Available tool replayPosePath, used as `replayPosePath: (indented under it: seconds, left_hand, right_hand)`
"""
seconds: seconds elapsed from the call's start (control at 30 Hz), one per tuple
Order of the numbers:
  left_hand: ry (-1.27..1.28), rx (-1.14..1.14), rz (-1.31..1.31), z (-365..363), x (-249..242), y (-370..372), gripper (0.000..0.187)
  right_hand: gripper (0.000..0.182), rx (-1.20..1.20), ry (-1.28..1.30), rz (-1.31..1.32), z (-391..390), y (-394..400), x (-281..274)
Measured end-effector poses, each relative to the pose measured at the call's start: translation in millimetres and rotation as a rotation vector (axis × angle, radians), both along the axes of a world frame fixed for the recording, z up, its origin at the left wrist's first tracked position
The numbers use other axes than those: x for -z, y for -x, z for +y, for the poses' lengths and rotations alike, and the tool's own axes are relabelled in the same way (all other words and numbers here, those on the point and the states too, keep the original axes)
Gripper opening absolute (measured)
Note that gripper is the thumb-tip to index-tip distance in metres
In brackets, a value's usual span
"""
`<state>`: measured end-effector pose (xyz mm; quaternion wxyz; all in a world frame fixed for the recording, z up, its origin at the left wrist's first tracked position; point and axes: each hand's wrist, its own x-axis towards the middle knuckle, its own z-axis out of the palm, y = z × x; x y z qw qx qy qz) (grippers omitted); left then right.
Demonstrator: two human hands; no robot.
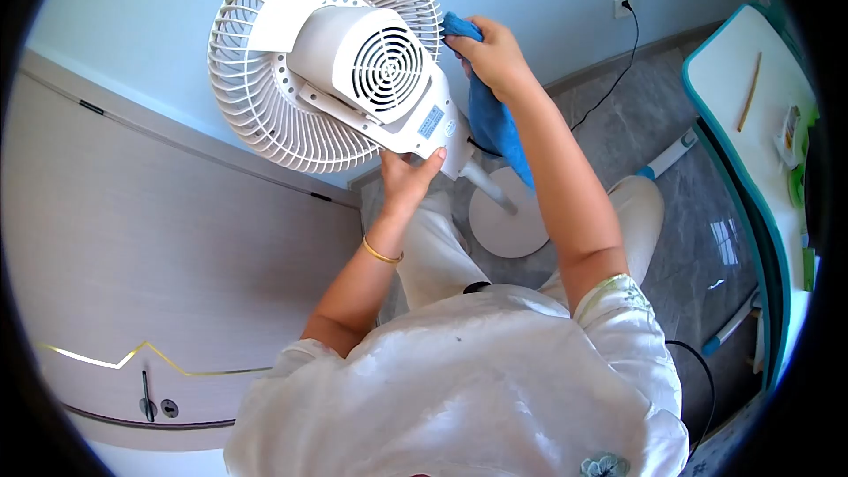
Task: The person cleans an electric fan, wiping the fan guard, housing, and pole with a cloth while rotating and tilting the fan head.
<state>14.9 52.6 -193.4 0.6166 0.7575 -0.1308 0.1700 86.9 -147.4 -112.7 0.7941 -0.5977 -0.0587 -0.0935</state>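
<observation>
A white standing fan (349, 62) shows its back, with a slatted motor housing and a wire grille, above a round white base (510, 228) on the floor. My left hand (409, 181) grips the fan's neck just below the motor housing, thumb on the near side. At the right edge of the grille, my right hand (490, 55) pinches a blue cloth (496, 124) against the wires. The rest of the cloth hangs down beside the fan's neck.
A white desk with teal edging (726, 88) stands at the right, carrying a thin stick and small items. A black cord runs from a wall socket (624, 7). At the left is a door (159, 238) with a handle.
</observation>
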Motion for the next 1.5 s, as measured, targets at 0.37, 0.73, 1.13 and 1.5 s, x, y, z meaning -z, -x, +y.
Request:
replayPosePath:
  seconds: [0.37,0.73,1.13,1.5]
  left_hand:
    - [-0.063,-0.09,0.062,-6,-10,5,0.072]
    - [-0.131,-0.104,-0.049,2,2,-1,0.086]
    - [-0.14,-0.186,-0.169,-5,0,0,0.1]
    - [0.15,0.047,-0.187,35,39,-4,0.119]
  right_hand:
    - [0.016,0.05,-0.007,0.031,7,33,5]
    - [0.02,0.028,-0.095,0.014,23,32,12]
    - [0.095,0.184,0.452,-0.029,40,88,71]
    - [0.113,0.402,0.668,-0.056,86,83,64]
